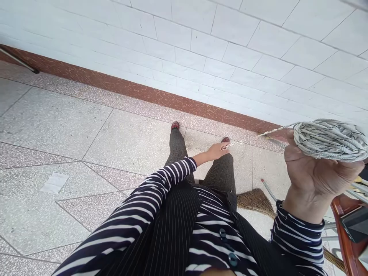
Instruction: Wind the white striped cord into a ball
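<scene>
My right hand [312,168], raised at the right, grips a thick oval ball of grey-white twine [330,140], palm turned toward me. A twisted strand [273,131] runs leftward from the ball past my thumb. Lower and nearer the middle, my left hand [217,151] has its fingers closed on a thin white end of twine [234,144] in front of my leg. Between the two hands the strand fades against the pale floor, so I cannot tell if it is unbroken.
A straw broom [255,201] lies on the floor beside me. At the right edge stands a reddish-brown wooden piece [343,230] with a dark flat object [356,224] on it. Ahead is a white tiled wall [184,46]. A paper scrap [55,183] lies on the left.
</scene>
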The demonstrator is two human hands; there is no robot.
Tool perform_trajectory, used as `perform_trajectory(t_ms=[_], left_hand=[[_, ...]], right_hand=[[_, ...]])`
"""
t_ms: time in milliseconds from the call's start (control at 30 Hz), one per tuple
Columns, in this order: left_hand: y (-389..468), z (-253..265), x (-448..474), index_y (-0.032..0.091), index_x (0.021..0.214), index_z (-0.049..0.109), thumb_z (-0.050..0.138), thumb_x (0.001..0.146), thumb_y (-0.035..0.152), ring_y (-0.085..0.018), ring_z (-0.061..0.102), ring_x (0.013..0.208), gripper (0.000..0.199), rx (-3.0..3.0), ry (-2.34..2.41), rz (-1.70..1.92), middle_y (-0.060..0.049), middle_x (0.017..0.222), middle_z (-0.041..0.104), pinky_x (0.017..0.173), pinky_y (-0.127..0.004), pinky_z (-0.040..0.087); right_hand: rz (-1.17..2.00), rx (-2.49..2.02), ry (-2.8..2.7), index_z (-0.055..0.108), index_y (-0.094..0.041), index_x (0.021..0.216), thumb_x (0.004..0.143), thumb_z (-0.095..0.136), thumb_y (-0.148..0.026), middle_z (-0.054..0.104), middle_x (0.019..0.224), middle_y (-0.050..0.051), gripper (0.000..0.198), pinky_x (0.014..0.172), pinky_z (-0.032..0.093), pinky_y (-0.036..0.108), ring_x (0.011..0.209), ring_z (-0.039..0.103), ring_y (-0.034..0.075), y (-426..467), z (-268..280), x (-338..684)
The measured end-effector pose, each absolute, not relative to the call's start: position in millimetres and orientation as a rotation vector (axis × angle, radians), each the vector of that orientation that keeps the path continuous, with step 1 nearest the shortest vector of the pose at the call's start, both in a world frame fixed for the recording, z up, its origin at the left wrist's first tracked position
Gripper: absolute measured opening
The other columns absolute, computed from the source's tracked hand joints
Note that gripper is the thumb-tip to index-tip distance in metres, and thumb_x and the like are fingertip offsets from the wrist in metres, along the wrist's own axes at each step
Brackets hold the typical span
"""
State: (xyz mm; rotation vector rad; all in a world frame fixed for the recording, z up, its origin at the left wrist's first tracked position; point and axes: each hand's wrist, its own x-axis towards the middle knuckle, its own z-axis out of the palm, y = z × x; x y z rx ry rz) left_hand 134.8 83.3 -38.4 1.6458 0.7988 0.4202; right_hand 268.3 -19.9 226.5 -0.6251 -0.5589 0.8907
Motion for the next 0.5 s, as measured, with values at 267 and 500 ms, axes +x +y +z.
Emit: perform_trajectory(t_ms=[267,500], left_hand=[[99.6,-36.0,127.5,0.015,0.074,0.075,0.054,0.093,0.039,-0.014,0.061,0.065,0.037,1.619,0.829,0.394,-0.003,0.074,0.072,0.068,-0.026,0.044],[144.2,-31.1,92.0,0.015,0.086,0.073,0.058,0.092,0.040,-0.015,0.064,0.081,0.030,1.401,1.069,0.732,-0.005,0.086,0.071,0.073,-0.024,0.050]], right_hand=[[0.931,-0.579,-0.502,0.066,-0.018,0.106,0.090,0.058,-0.020,0.073,0.111,0.005,0.019,0.086,0.065,0.036,0.109,0.071,0.022,-32.0,232.8,277.3],[0.738,-0.894,-0.433,0.075,-0.027,0.091,0.065,0.083,-0.035,0.074,0.107,0.001,0.028,0.078,0.067,0.037,0.096,0.072,0.024,-45.0,226.0,277.4]])
